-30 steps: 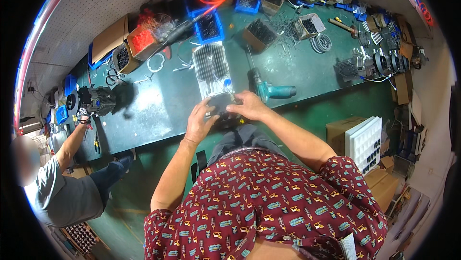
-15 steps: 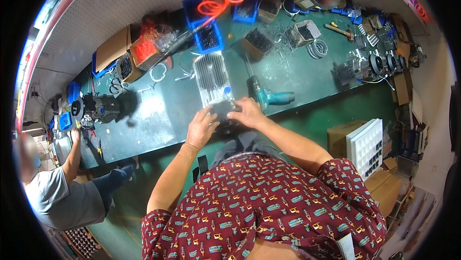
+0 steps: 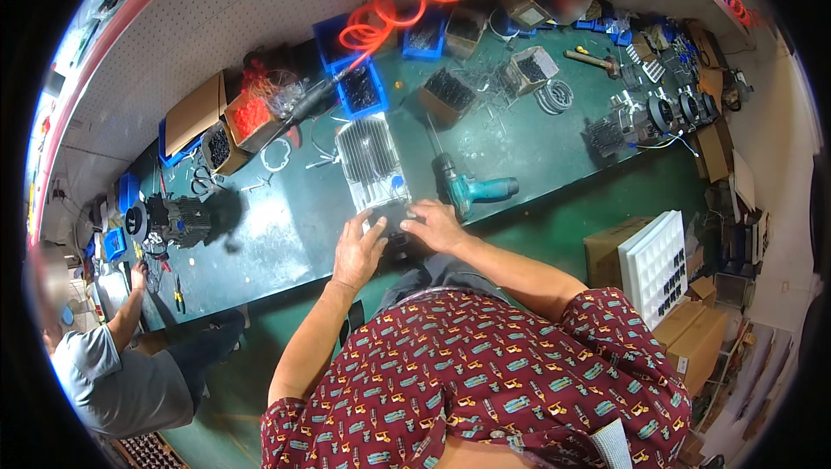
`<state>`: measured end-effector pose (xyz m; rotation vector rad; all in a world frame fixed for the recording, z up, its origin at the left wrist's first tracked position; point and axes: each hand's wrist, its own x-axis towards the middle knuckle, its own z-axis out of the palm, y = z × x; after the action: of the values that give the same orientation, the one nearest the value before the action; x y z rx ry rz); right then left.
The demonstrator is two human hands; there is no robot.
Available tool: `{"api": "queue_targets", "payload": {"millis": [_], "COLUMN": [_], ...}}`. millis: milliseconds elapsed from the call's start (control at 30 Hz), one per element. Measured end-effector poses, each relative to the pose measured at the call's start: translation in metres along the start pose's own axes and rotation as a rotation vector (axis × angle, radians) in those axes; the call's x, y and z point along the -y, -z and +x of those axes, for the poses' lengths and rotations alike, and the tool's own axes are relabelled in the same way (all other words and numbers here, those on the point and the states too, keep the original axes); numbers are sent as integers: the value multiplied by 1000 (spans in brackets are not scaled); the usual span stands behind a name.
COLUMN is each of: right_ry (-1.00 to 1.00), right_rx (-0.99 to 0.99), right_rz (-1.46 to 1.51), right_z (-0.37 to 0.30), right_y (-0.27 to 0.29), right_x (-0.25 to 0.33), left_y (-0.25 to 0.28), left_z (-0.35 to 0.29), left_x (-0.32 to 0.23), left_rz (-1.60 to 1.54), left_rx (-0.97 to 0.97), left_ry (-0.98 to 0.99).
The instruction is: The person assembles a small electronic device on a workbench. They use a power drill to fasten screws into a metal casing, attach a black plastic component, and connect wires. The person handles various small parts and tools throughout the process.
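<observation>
Touching a dark, blocky part (image 3: 389,220) at the centre of the frame with both bare hands. Resting the left hand (image 3: 357,250) on its left side, bending fingers and thumb toward one another; resting the right hand (image 3: 434,228) on its right side, bending thumb and forefinger likewise — being unable to tell, for either hand, a firm pinch from a light touch. Having the dark part right at the lower end of a silver finned housing (image 3: 370,155), being unable to tell whether joined to it or only meeting it. Seeing the housing on the green bench (image 3: 281,266), just above the hands, with its long axis running nearly up and down the frame — leaning its upper end a little to the left, pointing its lower end at the hands. Seeing its fins running along that same axis, with a round blue spot (image 3: 398,182) near its lower right corner.

Having a teal drill (image 3: 485,189) lying to the right of the housing, pointing its bit up and slightly left, its handle rightward. Seeing a blue bin (image 3: 362,112) just above the housing, a red coiled hose (image 3: 372,35) at upper centre, a hammer (image 3: 591,61) lying at upper right. Seeing, at left, a dark finned motor (image 3: 182,221) lying on the bench, and a co-worker (image 3: 130,387) reaching toward the bench at lower left.
</observation>
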<state>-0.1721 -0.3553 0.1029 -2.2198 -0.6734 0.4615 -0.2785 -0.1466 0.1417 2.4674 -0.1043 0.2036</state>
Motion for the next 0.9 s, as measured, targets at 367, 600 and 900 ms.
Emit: {"api": "queue_targets", "payload": {"millis": [367, 600, 900], "right_ry": [-84, 106, -54], "right_rx": [269, -367, 301], "right_rz": [-181, -41, -568], "right_z": [24, 22, 17], "right_y": [32, 44, 107], "right_x": [14, -39, -178], "left_y": [2, 5, 13], "left_z": [2, 10, 45], "left_x": [-6, -13, -64], "left_rz": [39, 22, -147], "left_rx": [14, 19, -54], "left_ry": [7, 32, 148]}}
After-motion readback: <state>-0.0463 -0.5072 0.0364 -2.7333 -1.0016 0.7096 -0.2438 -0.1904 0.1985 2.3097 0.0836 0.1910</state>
